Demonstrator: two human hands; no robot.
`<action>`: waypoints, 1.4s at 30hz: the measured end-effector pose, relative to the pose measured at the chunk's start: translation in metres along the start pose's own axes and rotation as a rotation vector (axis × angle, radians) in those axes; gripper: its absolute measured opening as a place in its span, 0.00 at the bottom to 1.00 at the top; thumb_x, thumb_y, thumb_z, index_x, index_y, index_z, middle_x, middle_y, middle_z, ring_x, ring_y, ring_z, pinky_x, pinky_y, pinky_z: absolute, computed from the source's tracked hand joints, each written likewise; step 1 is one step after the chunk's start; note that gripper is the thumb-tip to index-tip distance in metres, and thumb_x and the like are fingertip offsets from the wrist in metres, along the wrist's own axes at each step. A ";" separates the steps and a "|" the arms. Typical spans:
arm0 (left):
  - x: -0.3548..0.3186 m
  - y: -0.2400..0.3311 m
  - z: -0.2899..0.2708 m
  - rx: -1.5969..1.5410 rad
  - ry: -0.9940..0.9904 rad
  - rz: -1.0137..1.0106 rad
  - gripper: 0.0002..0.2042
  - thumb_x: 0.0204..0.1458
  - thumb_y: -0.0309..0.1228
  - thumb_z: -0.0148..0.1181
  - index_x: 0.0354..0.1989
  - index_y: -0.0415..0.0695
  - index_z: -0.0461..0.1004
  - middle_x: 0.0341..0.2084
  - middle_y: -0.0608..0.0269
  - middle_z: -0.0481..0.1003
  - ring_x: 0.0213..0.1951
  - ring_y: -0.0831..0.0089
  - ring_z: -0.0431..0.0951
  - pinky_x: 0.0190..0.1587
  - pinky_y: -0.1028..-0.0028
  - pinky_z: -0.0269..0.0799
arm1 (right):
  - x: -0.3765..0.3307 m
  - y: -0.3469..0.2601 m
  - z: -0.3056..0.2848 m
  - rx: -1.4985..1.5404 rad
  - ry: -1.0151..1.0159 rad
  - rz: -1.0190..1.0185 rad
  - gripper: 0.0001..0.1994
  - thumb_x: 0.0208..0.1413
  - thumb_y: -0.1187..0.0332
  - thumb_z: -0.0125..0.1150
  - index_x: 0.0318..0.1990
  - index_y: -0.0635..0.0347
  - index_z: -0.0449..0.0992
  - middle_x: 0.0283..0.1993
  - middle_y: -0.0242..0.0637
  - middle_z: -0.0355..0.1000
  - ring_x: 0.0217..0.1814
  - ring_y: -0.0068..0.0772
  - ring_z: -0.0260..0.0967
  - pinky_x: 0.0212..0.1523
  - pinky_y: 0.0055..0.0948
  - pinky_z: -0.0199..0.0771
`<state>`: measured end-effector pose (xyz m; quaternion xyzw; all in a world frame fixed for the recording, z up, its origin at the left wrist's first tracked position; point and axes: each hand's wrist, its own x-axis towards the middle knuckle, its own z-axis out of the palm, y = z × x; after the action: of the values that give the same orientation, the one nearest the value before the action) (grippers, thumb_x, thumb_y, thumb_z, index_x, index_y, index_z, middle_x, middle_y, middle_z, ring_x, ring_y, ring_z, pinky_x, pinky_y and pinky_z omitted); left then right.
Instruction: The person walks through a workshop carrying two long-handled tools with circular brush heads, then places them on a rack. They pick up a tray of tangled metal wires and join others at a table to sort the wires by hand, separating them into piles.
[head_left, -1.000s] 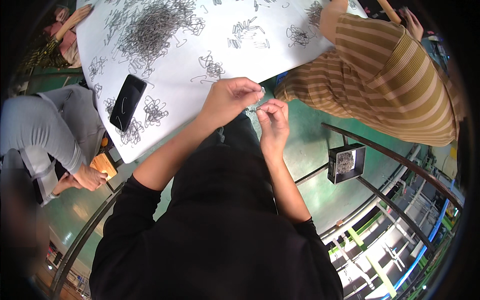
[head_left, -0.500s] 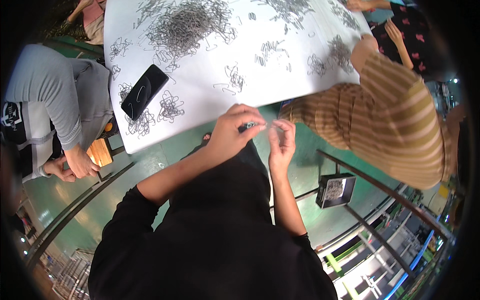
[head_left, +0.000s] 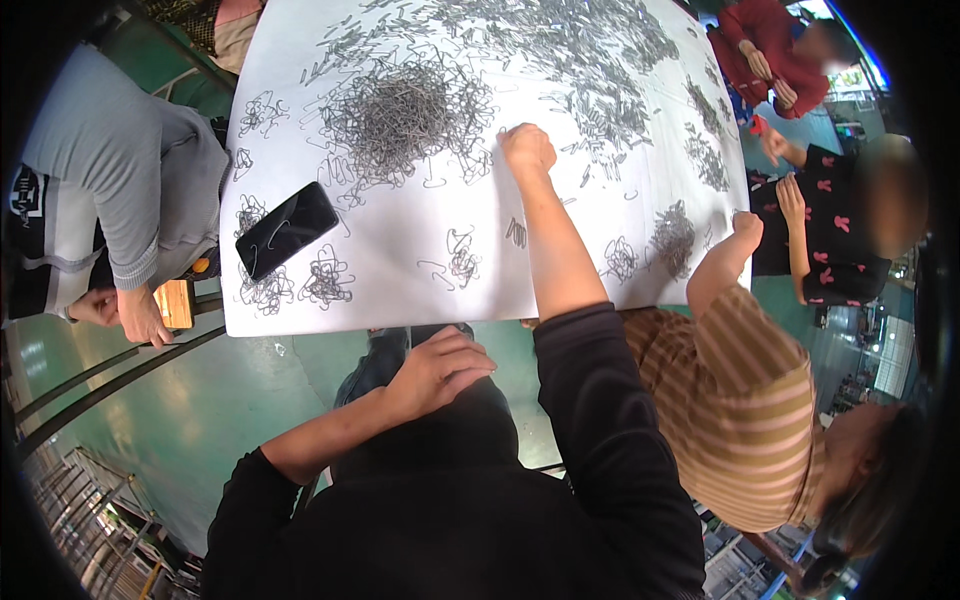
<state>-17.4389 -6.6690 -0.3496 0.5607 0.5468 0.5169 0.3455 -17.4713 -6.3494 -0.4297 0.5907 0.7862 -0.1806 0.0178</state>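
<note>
My right hand (head_left: pixel 528 148) reaches far over the white table, between a big heap of bent wire hooks (head_left: pixel 405 115) and a wide scatter of small dark metal pieces (head_left: pixel 600 110). Its fingers are curled down, and what they hold, if anything, is hidden. My left hand (head_left: pixel 440 372) hovers over my lap, just off the table's near edge. Thumb and fingers are drawn together there; I cannot make out anything between them. A small tangle of wire hooks (head_left: pixel 462 258) lies on the table in front of it. Beside my right forearm is a little row of metal pieces (head_left: pixel 516 232).
A black phone (head_left: pixel 287 232) rests by small hook piles (head_left: pixel 326 278) at the table's left. A person in grey (head_left: pixel 130 170) sits left; one in a striped top (head_left: pixel 725 400) leans in close at right. Two more people (head_left: pixel 850 220) work along the right side.
My right hand has gone from beside my left hand, over my lap, forward onto the table. The left hand has drawn back a little. The view has tipped toward the table's far part.
</note>
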 end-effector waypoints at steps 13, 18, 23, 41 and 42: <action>-0.014 0.009 0.008 0.007 -0.065 0.027 0.05 0.41 0.20 0.62 0.28 0.40 0.77 0.27 0.59 0.76 0.32 0.65 0.75 0.36 0.71 0.71 | -0.170 0.084 0.002 0.590 0.124 -0.210 0.03 0.47 0.75 0.52 0.29 0.61 0.72 0.25 0.43 0.72 0.28 0.40 0.71 0.32 0.34 0.70; -0.023 0.015 0.011 -0.040 -0.140 0.078 0.06 0.42 0.17 0.60 0.29 0.39 0.77 0.27 0.58 0.76 0.30 0.67 0.74 0.31 0.74 0.69 | -0.297 0.095 -0.041 1.099 0.176 -0.021 0.05 0.50 0.75 0.59 0.33 0.68 0.73 0.23 0.31 0.70 0.25 0.18 0.67 0.26 0.23 0.68; -0.030 0.013 0.017 0.005 -0.182 0.139 0.07 0.44 0.19 0.60 0.32 0.39 0.76 0.28 0.60 0.76 0.28 0.72 0.72 0.29 0.76 0.68 | -0.377 0.093 -0.051 1.458 0.226 0.061 0.05 0.51 0.73 0.59 0.33 0.64 0.74 0.26 0.32 0.71 0.25 0.17 0.68 0.18 0.18 0.65; -0.015 0.032 0.019 -0.098 -0.161 0.136 0.09 0.44 0.21 0.61 0.35 0.43 0.77 0.28 0.64 0.76 0.30 0.75 0.74 0.29 0.78 0.69 | -0.403 0.073 -0.057 1.490 0.446 0.112 0.04 0.49 0.75 0.62 0.30 0.67 0.76 0.41 0.32 0.65 0.34 0.21 0.66 0.33 0.19 0.70; -0.012 0.030 0.019 -0.104 -0.165 0.131 0.09 0.44 0.21 0.61 0.35 0.43 0.77 0.28 0.65 0.76 0.30 0.76 0.73 0.29 0.78 0.69 | -0.400 0.073 -0.058 1.487 0.446 0.117 0.04 0.49 0.75 0.62 0.30 0.67 0.76 0.41 0.32 0.65 0.34 0.21 0.66 0.33 0.19 0.70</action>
<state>-17.4113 -6.6823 -0.3278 0.6172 0.4512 0.5180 0.3836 -17.2714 -6.6838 -0.2982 0.5106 0.4110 -0.5359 -0.5321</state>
